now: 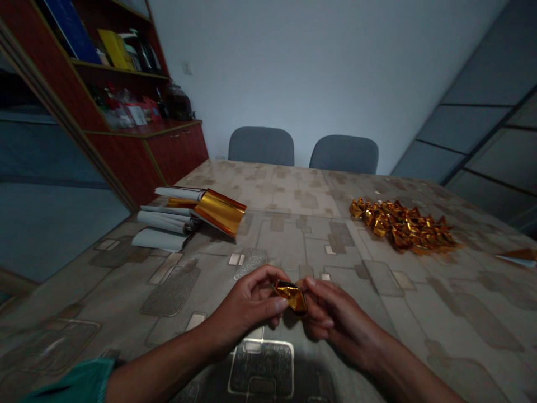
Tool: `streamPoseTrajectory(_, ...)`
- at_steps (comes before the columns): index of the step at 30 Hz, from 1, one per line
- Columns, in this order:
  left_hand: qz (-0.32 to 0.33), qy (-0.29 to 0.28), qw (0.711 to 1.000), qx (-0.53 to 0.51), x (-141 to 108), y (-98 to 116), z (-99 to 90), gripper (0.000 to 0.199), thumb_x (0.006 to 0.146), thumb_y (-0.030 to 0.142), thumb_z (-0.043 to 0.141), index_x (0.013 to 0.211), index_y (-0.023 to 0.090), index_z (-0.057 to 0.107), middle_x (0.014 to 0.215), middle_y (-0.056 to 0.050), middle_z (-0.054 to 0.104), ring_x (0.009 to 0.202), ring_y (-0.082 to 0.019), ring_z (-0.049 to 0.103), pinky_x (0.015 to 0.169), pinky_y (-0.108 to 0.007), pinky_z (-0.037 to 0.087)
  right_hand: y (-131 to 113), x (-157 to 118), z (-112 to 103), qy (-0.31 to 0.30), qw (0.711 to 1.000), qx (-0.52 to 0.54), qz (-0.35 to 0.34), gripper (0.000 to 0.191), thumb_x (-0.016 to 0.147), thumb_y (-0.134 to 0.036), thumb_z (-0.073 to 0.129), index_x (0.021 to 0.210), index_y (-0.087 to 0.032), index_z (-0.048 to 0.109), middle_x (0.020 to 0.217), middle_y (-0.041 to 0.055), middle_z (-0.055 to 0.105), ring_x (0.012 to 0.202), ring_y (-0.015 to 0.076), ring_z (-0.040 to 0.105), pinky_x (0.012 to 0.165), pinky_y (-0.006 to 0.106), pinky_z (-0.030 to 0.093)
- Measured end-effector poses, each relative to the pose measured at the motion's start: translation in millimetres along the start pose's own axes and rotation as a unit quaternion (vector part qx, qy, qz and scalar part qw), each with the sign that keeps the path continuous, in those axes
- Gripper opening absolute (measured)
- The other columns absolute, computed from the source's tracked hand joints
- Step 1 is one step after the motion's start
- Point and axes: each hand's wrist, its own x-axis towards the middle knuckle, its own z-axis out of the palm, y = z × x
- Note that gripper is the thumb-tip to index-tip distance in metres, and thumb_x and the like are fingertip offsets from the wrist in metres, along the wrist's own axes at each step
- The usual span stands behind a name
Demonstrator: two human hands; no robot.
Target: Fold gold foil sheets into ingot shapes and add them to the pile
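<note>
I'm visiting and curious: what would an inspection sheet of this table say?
Surface: patterned tabletop with a print of rectangles.
Things: a heap of twisted gold foil lies ahead of the hands.
Clutter: white-backed gold foil sheets and rolled white sheets at the left.
Grips: left hand and right hand both pinch a gold foil piece.
Cables: nothing seen.
Surroundings: two grey chairs and a red wooden cabinet.

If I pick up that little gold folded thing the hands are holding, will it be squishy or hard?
The folded gold foil piece will probably feel very light for its size, since it looks like thin foil. It would likely dent if squeezed, judging by its many creases. Its lumpy, angled shape suggests it wouldn't roll far.
</note>
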Motion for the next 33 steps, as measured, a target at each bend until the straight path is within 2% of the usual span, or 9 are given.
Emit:
streamPoseTrajectory(4,0.011,0.095,0.995,-0.012,-0.2,-1.8,2.4,0.044,0.077,0.04,0.085,0.107,0.02,0.059,0.088,0.0,0.064,0.06,-0.008,0.056,0.056,-0.022,0.048,-0.4,-1.9,4.9,0.033,0.999,-0.007,-0.013,0.033,0.071,-0.032,0.089,0.093,-0.016,0.071,0.079,0.0005,0.065,0.06,0.0087,0.05,0.056,0.021,0.042)
streamPoseTrajectory(6,0.019,0.103,0.995,-0.001,-0.1,-4.2,2.9,0.044,0.078,0.041,0.084,0.106,0.02,0.057,0.089,-0.001,0.065,0.058,-0.009,0.057,0.054,-0.022,0.049,0.9,-2.7,7.3,-0.001,1.0,-0.027,-0.016,0.039,0.069,-0.028,0.09,0.101,-0.016,0.072,0.096,0.0046,0.068,0.071,0.0111,0.055,0.062,0.022,0.043)
streamPoseTrajectory(8,0.029,0.099,0.995,0.012,0.1,-8.4,3.2,0.043,0.079,0.042,0.083,0.104,0.02,0.056,0.088,0.0,0.065,0.056,-0.008,0.058,0.052,-0.022,0.049,3.4,-2.7,8.3,-0.024,0.999,-0.035,-0.027,0.04,0.072,-0.031,0.089,0.106,-0.017,0.072,0.099,0.005,0.068,0.073,0.0116,0.054,0.062,0.022,0.042)
streamPoseTrajectory(13,0.027,0.062,0.998,0.003,-1.1,-20.1,3.0,0.046,0.074,0.044,0.086,0.092,0.021,0.051,0.08,0.003,0.062,0.053,-0.007,0.057,0.048,-0.018,0.047,6.2,-1.8,5.0,0.002,1.0,0.006,-0.03,0.039,0.072,-0.036,0.091,0.103,-0.016,0.075,0.089,0.0018,0.066,0.067,0.009,0.05,0.062,0.021,0.042)
streamPoseTrajectory(18,0.006,-0.05,0.996,-0.068,-5.0,-16.7,4.0,0.046,0.074,0.049,0.086,0.091,0.019,0.055,0.074,0.001,0.064,0.059,-0.009,0.058,0.053,-0.018,0.049,0.9,-4.8,2.9,-0.009,0.998,0.063,0.003,0.033,0.071,-0.034,0.092,0.093,-0.016,0.075,0.085,0.0027,0.069,0.07,0.0104,0.058,0.062,0.02,0.044)
streamPoseTrajectory(21,-0.045,-0.028,0.989,-0.138,-7.0,-10.4,8.2,0.041,0.082,0.051,0.079,0.091,0.019,0.055,0.074,0.001,0.063,0.055,-0.007,0.055,0.049,-0.015,0.044,-0.1,-5.2,2.6,-0.027,0.997,0.065,0.02,0.033,0.072,-0.033,0.091,0.093,-0.014,0.074,0.081,0.0022,0.067,0.065,0.0081,0.055,0.06,0.019,0.043)
streamPoseTrajectory(24,-0.103,0.01,0.976,-0.193,-8.1,-7.9,11.7,0.037,0.082,0.039,0.083,0.098,0.017,0.056,0.079,-0.001,0.064,0.058,-0.005,0.057,0.052,-0.013,0.042,1.2,-4.1,1.4,-0.075,0.994,0.065,0.037,0.03,0.076,-0.032,0.089,0.089,-0.012,0.071,0.063,-0.0056,0.052,0.05,0.0032,0.036,0.049,0.015,0.035)
streamPoseTrajectory(27,-0.129,0.009,0.966,-0.223,-8.2,-10.5,10.9,0.041,0.077,0.03,0.087,0.104,0.016,0.058,0.088,-0.003,0.066,0.069,-0.007,0.062,0.062,-0.013,0.045,2.3,-3.6,0.0,-0.127,0.989,0.06,0.046,0.024,0.084,-0.032,0.082,0.086,-0.014,0.067,0.054,-0.0115,0.037,0.042,0.0024,0.02,0.04,0.014,0.024)
streamPoseTrajectory(33,-0.132,-0.021,0.958,-0.254,-7.3,-17.3,5.7,0.036,0.08,0.026,0.085,0.106,0.014,0.063,0.089,-0.004,0.065,0.072,-0.007,0.062,0.064,-0.012,0.045,3.7,-2.6,-2.5,-0.149,0.987,0.043,0.047,0.02,0.089,-0.031,0.076,0.09,-0.014,0.064,0.051,-0.0128,0.037,0.037,0.0028,0.019,0.035,0.014,0.025)
